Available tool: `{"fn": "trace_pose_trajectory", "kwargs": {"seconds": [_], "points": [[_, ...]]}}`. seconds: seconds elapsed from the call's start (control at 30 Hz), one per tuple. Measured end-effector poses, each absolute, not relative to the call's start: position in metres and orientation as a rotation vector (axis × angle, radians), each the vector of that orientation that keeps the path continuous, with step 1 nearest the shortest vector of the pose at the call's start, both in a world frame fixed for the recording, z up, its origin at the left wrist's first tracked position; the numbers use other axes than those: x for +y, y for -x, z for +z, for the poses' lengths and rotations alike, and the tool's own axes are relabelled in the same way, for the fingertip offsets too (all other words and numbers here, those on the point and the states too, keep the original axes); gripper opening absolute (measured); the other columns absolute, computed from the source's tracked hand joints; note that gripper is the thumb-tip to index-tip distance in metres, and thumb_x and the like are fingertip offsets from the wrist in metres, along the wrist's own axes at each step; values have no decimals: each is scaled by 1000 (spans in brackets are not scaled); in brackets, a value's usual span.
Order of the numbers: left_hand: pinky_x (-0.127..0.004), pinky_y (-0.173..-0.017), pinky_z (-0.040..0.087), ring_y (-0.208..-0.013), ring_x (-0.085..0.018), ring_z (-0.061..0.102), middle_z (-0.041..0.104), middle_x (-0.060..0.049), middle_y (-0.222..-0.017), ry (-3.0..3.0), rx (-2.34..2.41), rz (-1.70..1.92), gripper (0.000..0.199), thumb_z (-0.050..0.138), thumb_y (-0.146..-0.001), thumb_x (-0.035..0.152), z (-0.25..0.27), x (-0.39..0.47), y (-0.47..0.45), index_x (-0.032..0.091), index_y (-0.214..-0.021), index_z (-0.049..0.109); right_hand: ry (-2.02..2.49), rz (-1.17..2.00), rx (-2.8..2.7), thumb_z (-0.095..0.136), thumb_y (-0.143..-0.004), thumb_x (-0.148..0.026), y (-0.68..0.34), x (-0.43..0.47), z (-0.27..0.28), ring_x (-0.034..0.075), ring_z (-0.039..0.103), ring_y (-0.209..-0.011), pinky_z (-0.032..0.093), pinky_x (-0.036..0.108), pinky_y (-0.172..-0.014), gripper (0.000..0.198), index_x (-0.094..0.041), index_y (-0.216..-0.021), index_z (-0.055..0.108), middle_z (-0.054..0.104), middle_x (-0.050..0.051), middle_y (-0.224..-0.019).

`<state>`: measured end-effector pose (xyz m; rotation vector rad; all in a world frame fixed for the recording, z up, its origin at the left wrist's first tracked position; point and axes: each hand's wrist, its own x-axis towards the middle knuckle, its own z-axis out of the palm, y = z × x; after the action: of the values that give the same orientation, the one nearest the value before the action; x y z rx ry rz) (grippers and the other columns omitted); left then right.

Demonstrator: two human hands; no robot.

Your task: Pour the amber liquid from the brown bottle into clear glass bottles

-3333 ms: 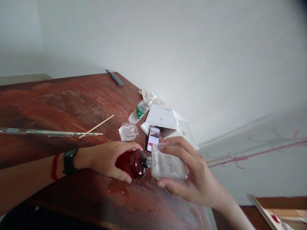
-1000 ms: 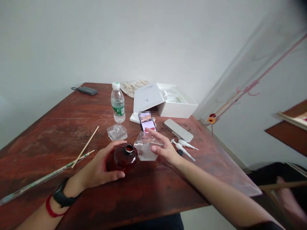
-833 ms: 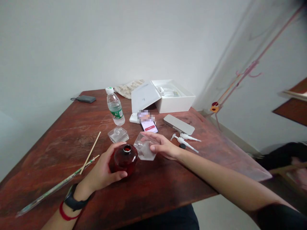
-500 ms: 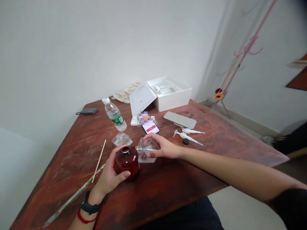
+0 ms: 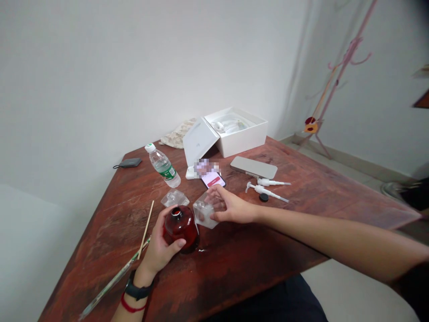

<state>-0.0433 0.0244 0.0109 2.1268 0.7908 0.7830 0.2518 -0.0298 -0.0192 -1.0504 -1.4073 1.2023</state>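
Note:
My left hand (image 5: 164, 243) is wrapped round a dark red glass bottle (image 5: 186, 228) that is upright, its narrow open mouth uncapped. Just to its right, my right hand (image 5: 229, 205) grips a clear square bottle (image 5: 204, 213) between thumb and fingers; its neck is hard to make out. Another clear bottle (image 5: 174, 197) lies on the table behind the red one. Two white pump heads (image 5: 268, 192) with dip tubes and a black cap (image 5: 263, 197) lie beyond my right forearm.
On the wooden table (image 5: 241, 268) stand a water bottle (image 5: 164, 166) and an open white box (image 5: 243, 136). Nearby lie a phone (image 5: 214, 180), a grey case (image 5: 254, 167), a chopstick (image 5: 146, 230), a long wrapped stick (image 5: 110, 284) and a dark pouch (image 5: 128, 163). A small wet spot (image 5: 202, 249) glints by the red bottle.
The clear bottle in my right hand has turned, and its neck no longer points at the red bottle. A wet glint now shows on the table. The view has shifted slightly.

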Motion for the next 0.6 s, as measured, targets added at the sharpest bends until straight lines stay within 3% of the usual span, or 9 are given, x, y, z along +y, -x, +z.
{"fn": "trace_pose_trajectory", "kwargs": {"seconds": [0.13,0.2,0.33,0.6], "points": [[-59,-122,48,-141,-43,62,63,-20,-150,-2133,790,792,92,74,-89,82,10,26,44,21,-152,48,1060,1144,-1465,93,-75,-33,-255,-30,-18,23,70,-110,56,46,-103,95,-23,-155,43,68,7,-123],[-60,-123,47,-141,-43,62,63,-20,-150,-2126,800,802,93,73,-88,82,10,26,44,20,-152,48,1070,1076,-1559,93,-77,-33,-257,-31,-16,25,70,-115,53,47,-109,95,-23,-159,45,69,7,-124],[-61,-122,47,-141,-44,62,64,-20,-149,-2124,823,804,94,73,-87,84,10,27,44,20,-153,49,1127,974,-1690,93,-77,-32,-257,-35,-8,28,70,-119,53,47,-109,80,-22,-147,56,71,9,-127],[-57,-122,48,-140,-42,63,64,-20,-149,-2157,830,830,91,73,-88,81,14,26,43,20,-151,50,1232,962,-1755,93,-70,-29,-254,-43,7,23,73,-95,58,34,-82,70,-24,-127,52,75,6,-117]]}}
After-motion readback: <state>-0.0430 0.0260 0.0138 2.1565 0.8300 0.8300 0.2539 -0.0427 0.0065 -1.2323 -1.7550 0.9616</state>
